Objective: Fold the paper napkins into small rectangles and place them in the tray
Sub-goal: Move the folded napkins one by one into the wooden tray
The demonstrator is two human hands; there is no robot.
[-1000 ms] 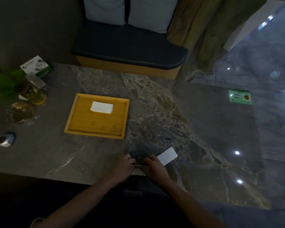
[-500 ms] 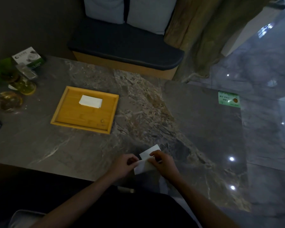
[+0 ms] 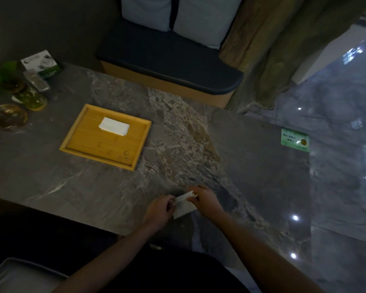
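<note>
Napkin (image 3: 183, 206) pinched between left hand (image 3: 160, 209) and right hand (image 3: 205, 200) fingers at 6 o'clock on worktop (image 3: 251, 166). Could crease crooked from uneven pinching; tray (image 3: 80, 144) at 10 o'clock.

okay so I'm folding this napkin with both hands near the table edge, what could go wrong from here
1. Your left hand and right hand pinch the napkin close to the near edge of the table; if it slips, it may drop off onto your lap.
2. The light is dim, so the edges could be misaligned and the rectangle might not match the folded napkin in the tray.
3. Thin paper pinched hard might tear.
</note>
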